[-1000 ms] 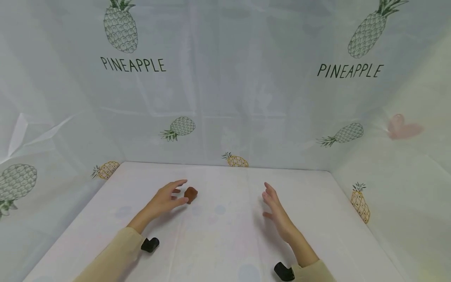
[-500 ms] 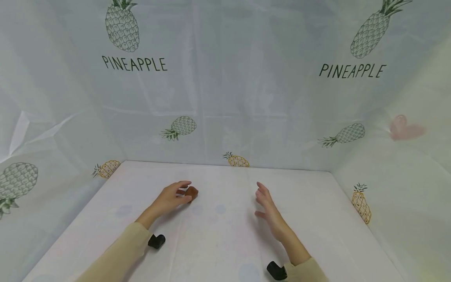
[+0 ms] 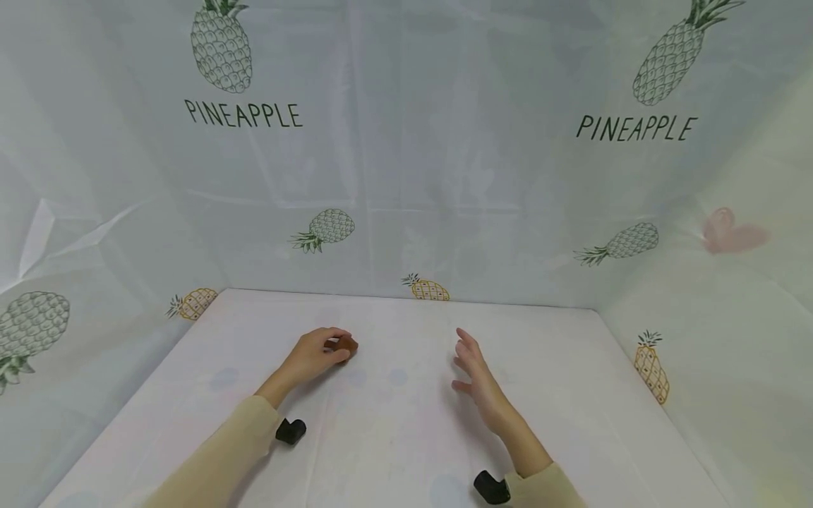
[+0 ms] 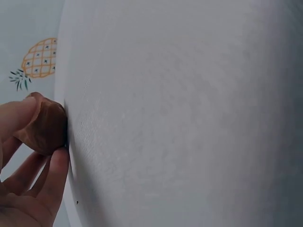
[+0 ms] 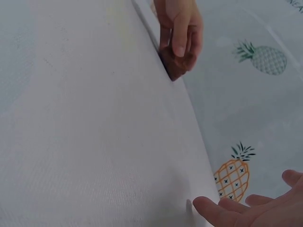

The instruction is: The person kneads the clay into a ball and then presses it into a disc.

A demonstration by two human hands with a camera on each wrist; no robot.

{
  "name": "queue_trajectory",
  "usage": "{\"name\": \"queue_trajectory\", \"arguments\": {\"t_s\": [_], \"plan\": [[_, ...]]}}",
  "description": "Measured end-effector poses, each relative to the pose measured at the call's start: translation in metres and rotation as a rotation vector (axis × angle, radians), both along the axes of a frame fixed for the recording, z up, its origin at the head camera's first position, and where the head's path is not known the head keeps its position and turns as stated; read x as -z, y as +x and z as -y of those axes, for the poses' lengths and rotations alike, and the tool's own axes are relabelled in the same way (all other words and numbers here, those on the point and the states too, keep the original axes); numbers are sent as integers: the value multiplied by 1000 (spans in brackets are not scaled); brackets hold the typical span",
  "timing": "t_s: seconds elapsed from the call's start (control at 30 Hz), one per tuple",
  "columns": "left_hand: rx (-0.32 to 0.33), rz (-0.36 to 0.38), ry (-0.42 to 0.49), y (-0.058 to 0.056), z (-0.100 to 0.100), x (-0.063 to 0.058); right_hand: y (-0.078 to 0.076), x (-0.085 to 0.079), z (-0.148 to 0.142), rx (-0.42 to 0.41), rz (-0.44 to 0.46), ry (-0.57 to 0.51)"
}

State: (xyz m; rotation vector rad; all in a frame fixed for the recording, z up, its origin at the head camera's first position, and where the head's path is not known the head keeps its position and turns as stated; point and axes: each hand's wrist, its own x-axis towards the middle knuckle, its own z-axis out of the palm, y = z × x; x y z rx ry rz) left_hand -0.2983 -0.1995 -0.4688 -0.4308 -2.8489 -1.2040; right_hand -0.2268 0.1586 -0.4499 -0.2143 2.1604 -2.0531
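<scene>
Pinched between thumb and fingers, a small brown lump (image 3: 347, 345) sits in the left hand (image 3: 317, 355), whose grip is closed down to the lump's own width: the thumb lies along its near side and the fingers curl over its far side. In the left wrist view fingertips press on it from opposite sides, and much of its faceted, dark brown surface shows between them. The lump is low at the white table (image 3: 394, 430), and its lower face appears to rest on the tabletop; the material it is made of is hard to tell.

Well apart to the right of the lump hangs the right hand (image 3: 480, 386), its fingers extended and somewhat spread, the thumb held away from them, with nothing in its grasp. Its shadow falls on the tabletop just beside it.

Nearer the wearer than the lump, a black wrist piece (image 3: 291, 431) juts from the left sleeve (image 3: 219, 451). Also nearer the wearer, but off to the lump's right, a second black piece (image 3: 492, 487) sits at the right sleeve (image 3: 547, 488). Both sleeves are pale beige.

Beyond the lump, behind the table's back edge, rises a pale curtain (image 3: 438, 148) printed with pineapples. A yellow pineapple print (image 3: 430, 290) is beyond the lump and to its right; a green pineapple print (image 3: 330, 226) is higher up, beyond the lump and slightly to its left
</scene>
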Motion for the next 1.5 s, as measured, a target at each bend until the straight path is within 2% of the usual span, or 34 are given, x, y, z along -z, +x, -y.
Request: {"name": "queue_trajectory", "arguments": {"t_s": [0.37,0.7,1.23,1.5], "plan": [[-32,-21,-2,-3,-1,2,1,0,4,-8,12,-20],[-39,-40,31,-1,-4,-2,2,-1,7,-11,12,-41],[-43,-57,80,3,-17,-9,2,-3,11,-20,-4,-68],[-30,-61,149,9,-34,-17,1,-4,11,-11,-13,-83]]}}
